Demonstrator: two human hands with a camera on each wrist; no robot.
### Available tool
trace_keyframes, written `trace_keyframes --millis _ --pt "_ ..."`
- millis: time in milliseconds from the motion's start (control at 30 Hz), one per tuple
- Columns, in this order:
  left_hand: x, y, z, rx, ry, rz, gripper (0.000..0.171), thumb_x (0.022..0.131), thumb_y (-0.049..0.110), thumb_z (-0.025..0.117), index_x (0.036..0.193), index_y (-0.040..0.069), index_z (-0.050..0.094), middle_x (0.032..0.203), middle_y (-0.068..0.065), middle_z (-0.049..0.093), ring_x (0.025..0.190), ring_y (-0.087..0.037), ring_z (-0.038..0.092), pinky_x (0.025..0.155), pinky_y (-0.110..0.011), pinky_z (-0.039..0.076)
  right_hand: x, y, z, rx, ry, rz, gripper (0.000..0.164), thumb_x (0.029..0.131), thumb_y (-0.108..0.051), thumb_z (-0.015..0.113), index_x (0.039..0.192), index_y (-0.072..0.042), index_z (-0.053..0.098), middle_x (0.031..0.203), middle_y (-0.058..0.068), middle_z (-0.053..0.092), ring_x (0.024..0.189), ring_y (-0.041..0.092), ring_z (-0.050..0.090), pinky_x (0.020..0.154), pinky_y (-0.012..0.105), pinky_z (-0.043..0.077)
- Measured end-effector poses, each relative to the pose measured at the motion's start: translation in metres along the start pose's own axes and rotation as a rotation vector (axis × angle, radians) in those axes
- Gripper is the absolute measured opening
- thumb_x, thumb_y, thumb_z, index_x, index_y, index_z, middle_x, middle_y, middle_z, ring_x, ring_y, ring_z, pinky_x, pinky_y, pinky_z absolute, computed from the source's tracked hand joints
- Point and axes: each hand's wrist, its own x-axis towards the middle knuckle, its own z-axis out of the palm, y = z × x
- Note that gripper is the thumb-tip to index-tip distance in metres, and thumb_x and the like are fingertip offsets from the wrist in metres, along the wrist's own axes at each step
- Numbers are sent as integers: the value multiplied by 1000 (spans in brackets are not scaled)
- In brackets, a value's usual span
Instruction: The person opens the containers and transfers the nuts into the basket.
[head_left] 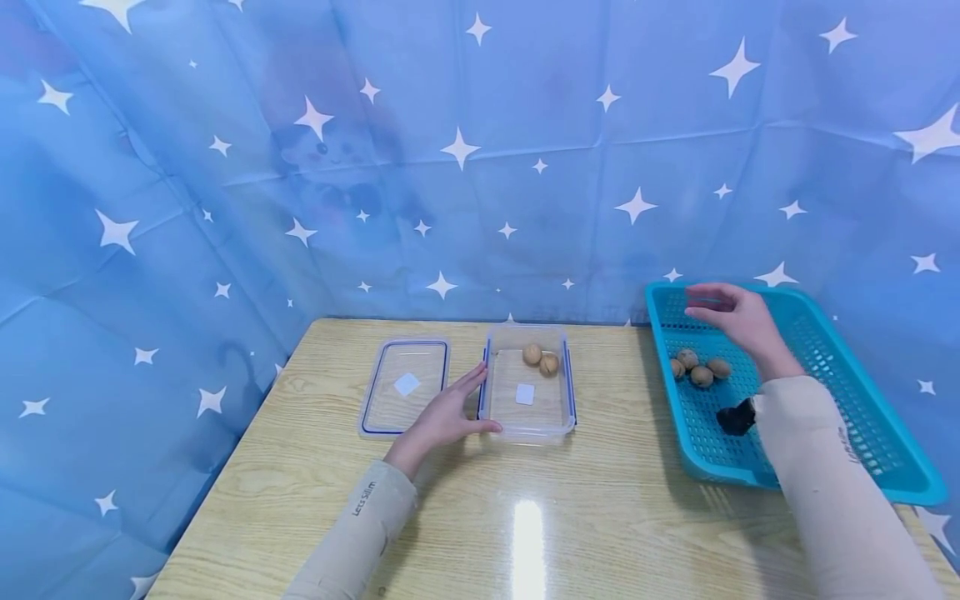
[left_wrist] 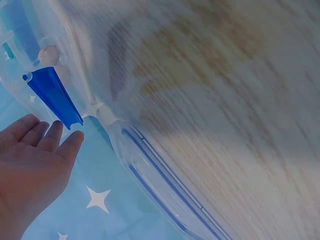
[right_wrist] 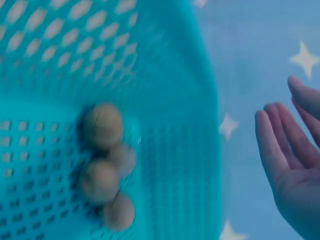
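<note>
My left hand [head_left: 444,417] rests its fingers along the left side of a clear plastic container [head_left: 517,427]; the thumb lies by the near corner. Two walnuts [head_left: 549,364] sit inside toward the back right. In the left wrist view the fingertips of that hand [left_wrist: 42,145] are right by the container's blue side clip [left_wrist: 54,97]. My right hand [head_left: 731,321] hovers over the turquoise basket [head_left: 847,375], fingers loosely bent and nothing between them. Several walnuts [head_left: 702,377] lie together at the basket's left side. The right wrist view shows that hand [right_wrist: 295,155] with thumb and fingers apart.
A clear lid [head_left: 390,408] with a blue seal lies flat on the wooden table [head_left: 450,533], left of the container. White square labels mark lid and container. A blue star-patterned curtain [head_left: 525,108] hangs behind the table. A black device [head_left: 735,418] sits at the right wrist.
</note>
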Motion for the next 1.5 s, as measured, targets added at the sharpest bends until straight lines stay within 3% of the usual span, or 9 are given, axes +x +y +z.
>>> trace_keyframes --millis 167,333,467,633,900,1100,1333,1500 --pt "0 -1 0 -9 4 12 101 79 48 80 159 16 27 168 -1 19 153 -34 24 124 -53 28 -3 -34 17 37 27 -33 63 98 -46 59 148 -10 45 152 21 44 100 -16 43 112 64 38" --pt "0 -1 0 -10 4 18 100 80 49 80 159 16 26 168 -2 19 153 -33 24 124 -52 28 -5 -63 37 86 25 -60 60 98 -43 60 147 -12 48 154 19 44 105 -10 49 113 59 39" --pt "1 -3 0 -12 4 17 100 80 47 80 159 15 26 168 -2 19 153 -33 25 123 -53 28 -6 -80 56 110 20 -102 56 99 -41 60 146 -13 48 150 18 48 123 12 58 111 51 45" --pt "1 -3 0 -12 6 9 100 80 48 80 159 17 26 168 -1 19 153 -33 24 124 -52 28 -5 -93 85 176 -17 -148 52 101 -29 60 147 -8 47 150 19 49 137 35 50 108 47 50" --pt "0 -3 0 -23 7 9 100 80 46 81 158 15 27 168 -2 19 153 -34 24 123 -53 28 2 -95 138 307 -113 -125 52 99 -16 62 147 -2 44 152 23 45 140 40 45 116 55 40" --pt "1 -3 0 -25 9 19 101 80 49 80 158 14 27 168 -3 19 152 -35 25 123 -53 29 4 -89 177 381 -162 -87 60 99 -18 62 150 1 37 156 23 38 144 41 39 120 54 35" --pt "1 -4 0 -29 8 15 101 80 50 80 158 15 27 168 -2 19 152 -34 25 123 -53 29 11 -82 215 328 -230 51 77 97 -31 66 157 -6 25 165 18 23 151 38 28 123 51 32" --pt "1 -4 0 -13 9 19 101 79 51 79 158 16 27 168 -2 20 151 -34 27 122 -53 31 13 -79 231 260 -277 116 91 95 -41 66 159 -4 14 167 21 13 154 39 17 126 54 20"
